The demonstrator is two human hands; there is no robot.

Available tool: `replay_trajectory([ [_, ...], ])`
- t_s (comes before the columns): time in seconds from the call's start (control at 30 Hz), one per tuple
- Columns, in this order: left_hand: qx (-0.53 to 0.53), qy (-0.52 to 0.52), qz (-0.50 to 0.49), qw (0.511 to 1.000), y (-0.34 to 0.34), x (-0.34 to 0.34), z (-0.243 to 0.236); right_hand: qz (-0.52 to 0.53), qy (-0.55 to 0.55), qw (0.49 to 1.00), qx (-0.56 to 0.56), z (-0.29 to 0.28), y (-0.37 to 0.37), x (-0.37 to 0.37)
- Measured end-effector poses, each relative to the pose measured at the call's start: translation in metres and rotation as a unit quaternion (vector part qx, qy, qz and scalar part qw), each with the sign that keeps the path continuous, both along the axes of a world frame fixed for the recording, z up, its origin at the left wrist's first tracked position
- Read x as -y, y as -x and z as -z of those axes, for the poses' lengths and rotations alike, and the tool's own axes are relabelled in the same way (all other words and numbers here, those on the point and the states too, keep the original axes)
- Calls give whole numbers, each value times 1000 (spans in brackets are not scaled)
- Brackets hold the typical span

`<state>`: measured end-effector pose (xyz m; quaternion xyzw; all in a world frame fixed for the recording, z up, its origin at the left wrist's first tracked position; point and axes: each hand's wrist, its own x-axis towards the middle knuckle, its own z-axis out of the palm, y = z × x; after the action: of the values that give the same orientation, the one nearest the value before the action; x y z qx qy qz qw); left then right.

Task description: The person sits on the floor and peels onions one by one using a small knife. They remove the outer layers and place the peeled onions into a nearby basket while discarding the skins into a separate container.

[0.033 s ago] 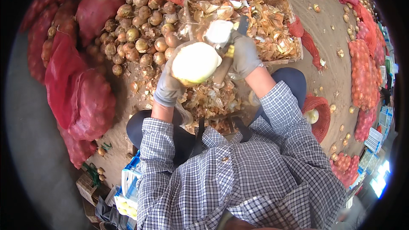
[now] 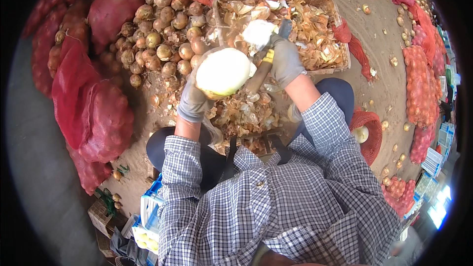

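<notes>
My left hand (image 2: 192,101), in a grey glove, is wrapped round a large peeled onion (image 2: 224,72), white with a greenish underside. Just to its right, my gloved right hand (image 2: 287,61) is closed on a knife-like tool (image 2: 285,28) with a dark flat end; a yellow part (image 2: 268,55) shows by the fingers. A bright white piece (image 2: 259,33), perhaps an onion layer, is beside the right fingers; glare hides its detail. Below the hands lies a heap of loose onion skins (image 2: 246,118). Beyond them stands a basket (image 2: 345,44) full of brown skins.
Unpeeled onions (image 2: 165,34) are piled at the far left, by red mesh sacks (image 2: 106,118). More filled sacks (image 2: 419,83) line the right. A red mesh bag (image 2: 370,143) with a pale onion is beside my right knee. A blue-and-white container (image 2: 150,212) stands at lower left.
The onion and my left hand have shifted slightly left. The white piece and the tool have moved a little right, and my right hand has turned slightly.
</notes>
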<state>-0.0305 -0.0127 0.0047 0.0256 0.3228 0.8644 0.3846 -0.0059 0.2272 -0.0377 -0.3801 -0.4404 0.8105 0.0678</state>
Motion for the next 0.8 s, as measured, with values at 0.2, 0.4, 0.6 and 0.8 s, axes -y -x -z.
replay_trajectory([
  [0.2,-40,-32,-31,998,10,6,24,-85,-419,903,-40,-48,6,8],
  [0.4,-121,39,-60,990,17,-18,10,-252,20,962,-103,-65,-17,27],
  [0.6,-256,235,-129,929,27,-24,15,-162,-64,977,-124,-45,-10,20],
  [0.8,-352,317,-100,875,18,-24,12,-243,-165,947,-131,-65,-19,22],
])
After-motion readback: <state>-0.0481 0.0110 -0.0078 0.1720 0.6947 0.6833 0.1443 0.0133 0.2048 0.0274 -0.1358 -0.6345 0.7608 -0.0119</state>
